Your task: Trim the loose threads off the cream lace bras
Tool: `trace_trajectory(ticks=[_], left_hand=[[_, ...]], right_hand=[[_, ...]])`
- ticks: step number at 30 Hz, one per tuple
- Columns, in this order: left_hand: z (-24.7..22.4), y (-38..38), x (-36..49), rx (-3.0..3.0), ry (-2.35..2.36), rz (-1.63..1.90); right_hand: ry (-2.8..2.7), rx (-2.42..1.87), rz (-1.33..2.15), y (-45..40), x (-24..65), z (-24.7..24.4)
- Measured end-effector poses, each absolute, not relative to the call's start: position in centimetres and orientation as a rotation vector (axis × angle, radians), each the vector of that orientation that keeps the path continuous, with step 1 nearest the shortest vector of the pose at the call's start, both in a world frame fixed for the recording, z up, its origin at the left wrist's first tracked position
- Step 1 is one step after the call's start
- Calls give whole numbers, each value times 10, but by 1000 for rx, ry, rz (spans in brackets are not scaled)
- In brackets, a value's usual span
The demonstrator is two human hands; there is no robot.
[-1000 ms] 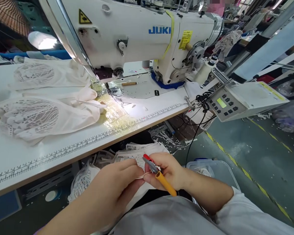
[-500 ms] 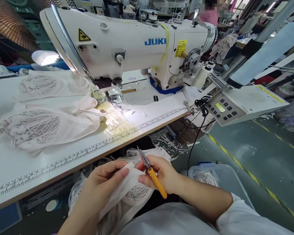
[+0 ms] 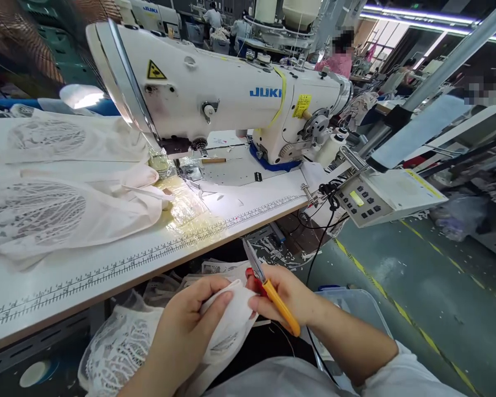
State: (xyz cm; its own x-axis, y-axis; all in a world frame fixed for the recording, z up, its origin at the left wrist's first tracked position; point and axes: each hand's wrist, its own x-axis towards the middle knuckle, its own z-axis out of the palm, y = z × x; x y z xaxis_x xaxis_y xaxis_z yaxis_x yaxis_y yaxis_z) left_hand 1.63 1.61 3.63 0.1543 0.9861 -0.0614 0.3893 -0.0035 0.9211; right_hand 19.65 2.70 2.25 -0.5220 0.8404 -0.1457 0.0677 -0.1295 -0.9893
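My left hand (image 3: pixel 186 317) pinches a white garment piece with lace (image 3: pixel 231 317) between thumb and fingers, in front of my lap. Opposite it, my right hand (image 3: pixel 289 289) has orange-handled scissors (image 3: pixel 281 307) tucked in the palm, blades pointing up and away. The right thumb and fingertips also touch the edge of the white cloth. Something red (image 3: pixel 253 280) shows at the right fingertips, partly hidden behind the blades. More white lace (image 3: pixel 122 342) hangs down at the lower left, beside my left forearm.
A white JUKI sewing machine (image 3: pixel 231 105) stands on the ruler-marked table (image 3: pixel 119 275). Two lace garment pieces (image 3: pixel 66 215) lie left of its needle area. A control box (image 3: pixel 388 196) juts out at right, with a hanging black cable. Below it is a clear plastic bin (image 3: pixel 355 300).
The view has tilted up and shifted. Both hands still hold the cloth, which is now bunched and turned between them. More lace shows at the lower left.
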Motion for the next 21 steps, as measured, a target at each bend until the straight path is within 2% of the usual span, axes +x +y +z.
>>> trace_trajectory(ticks=[3, 5, 9, 16, 21], left_hand=[[31, 18, 19, 1599, 1316, 814], [30, 19, 19, 1603, 1303, 765], [31, 18, 19, 1594, 1287, 647], [27, 18, 21, 1451, 1279, 703], [22, 24, 14, 1157, 1164, 693]], right_hand=[[-1709, -1045, 1442, 33, 201, 23], [-1724, -1063, 1383, 36, 201, 25], [-1732, -1107, 1353, 39, 195, 26], [-1813, -1194, 1363, 39, 193, 24], [-2141, -1052, 1490, 47, 212, 23]])
